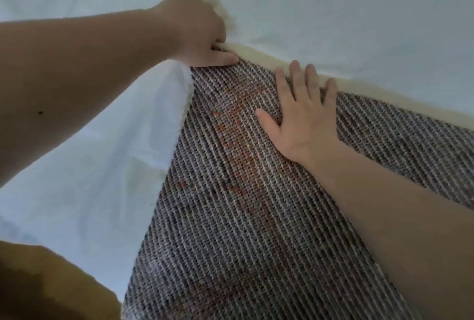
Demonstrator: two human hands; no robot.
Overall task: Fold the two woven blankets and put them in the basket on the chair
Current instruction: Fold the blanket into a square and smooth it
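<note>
A pale white sheet (333,12), softly creased, covers the bed and fills the view from edge to edge; nothing else of the room shows. At the lower left corner, below and to the left of the left hand, sits a blurred patch of mustard-brown fabric (51,281); what it belongs to cannot be told.

The left hand (197,35) reaches in from the left edge on a bare forearm. Its fingers are curled, gripping the far corner of the woven blanket (243,204), with the thumb lying along the weave. Cream fringe (220,9) sticks out beyond the knuckles.

The blanket lies on the sheet, a ribbed weave of grey, black and white with a faint orange streak running through it. Its long axis runs from the near bottom edge, away and slightly left, towards the left hand. A cream border (384,94) edges its far side, slanting down to the right.

The right hand (305,119) comes in from the lower right, just to the right of the left hand. It lies flat on the blanket, palm down, fingers straight and spread, their tips at the cream border.
</note>
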